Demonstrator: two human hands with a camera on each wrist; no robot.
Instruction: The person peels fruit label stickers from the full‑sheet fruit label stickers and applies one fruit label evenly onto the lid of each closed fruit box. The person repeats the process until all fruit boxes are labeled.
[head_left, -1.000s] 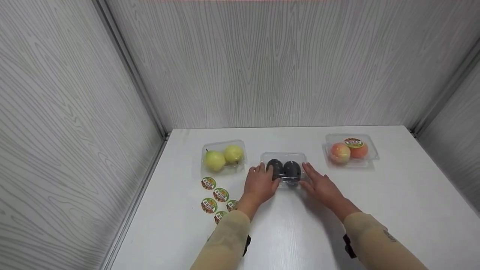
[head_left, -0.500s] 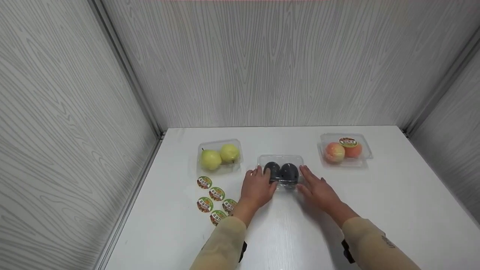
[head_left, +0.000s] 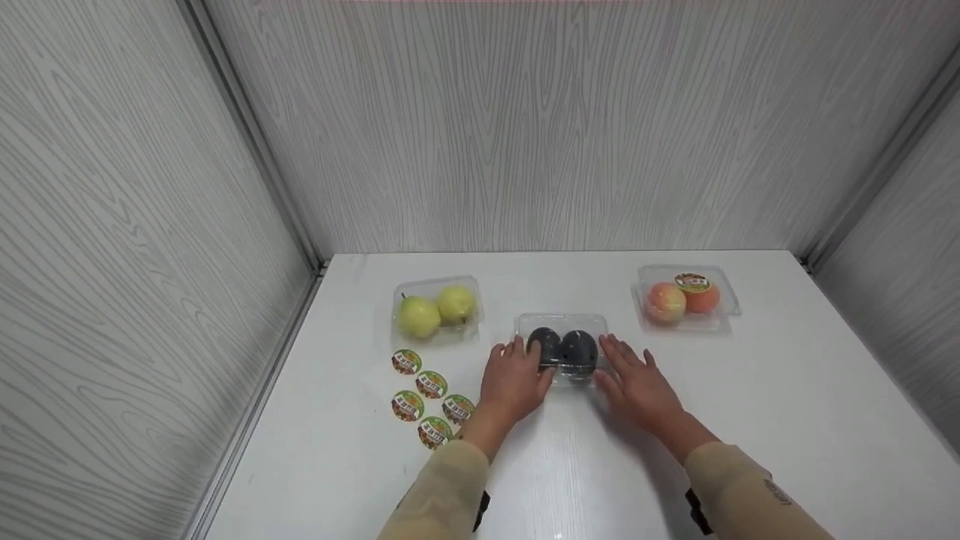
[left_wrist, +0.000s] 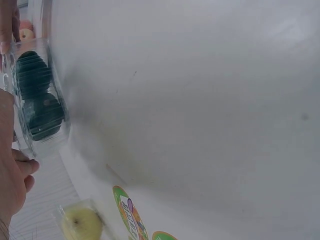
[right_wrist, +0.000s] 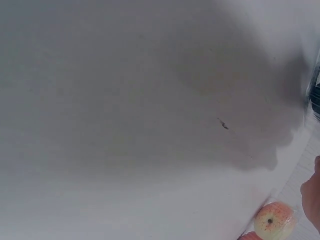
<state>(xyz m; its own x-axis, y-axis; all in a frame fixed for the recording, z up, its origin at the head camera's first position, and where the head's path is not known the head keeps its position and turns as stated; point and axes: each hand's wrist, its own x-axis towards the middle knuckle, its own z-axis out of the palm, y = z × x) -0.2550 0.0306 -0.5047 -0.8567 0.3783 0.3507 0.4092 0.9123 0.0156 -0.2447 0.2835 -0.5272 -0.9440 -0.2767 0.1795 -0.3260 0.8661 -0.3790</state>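
A clear plastic clamshell box point(head_left: 562, 321) with two dark, round fruits point(head_left: 578, 349) inside lies between my hands in the head view. My left hand point(head_left: 512, 381) grips its left side, index finger over the lid and thumb at the front edge. Along the right side, the fingers of my right hand point(head_left: 639, 386) lie fairly straight against the box, thumb near the front corner. The left wrist view shows the box point(left_wrist: 59, 135) side-on with curled left fingers point(left_wrist: 25, 167) at its end. In the right wrist view only part of my right hand point(right_wrist: 312, 197) shows.
A clear box of two yellow-green pears point(head_left: 418, 316) stands back left. Back right is a clear box of peach-like fruit point(head_left: 666, 303) with a round sticker point(head_left: 692, 283) on its lid. Several loose round stickers point(head_left: 431, 385) lie on the white table point(head_left: 315, 457), left of my left arm.
The box with the dark fruits has shifted slightly toward me, both hands moving with it. The whole head view has also shifted a little.
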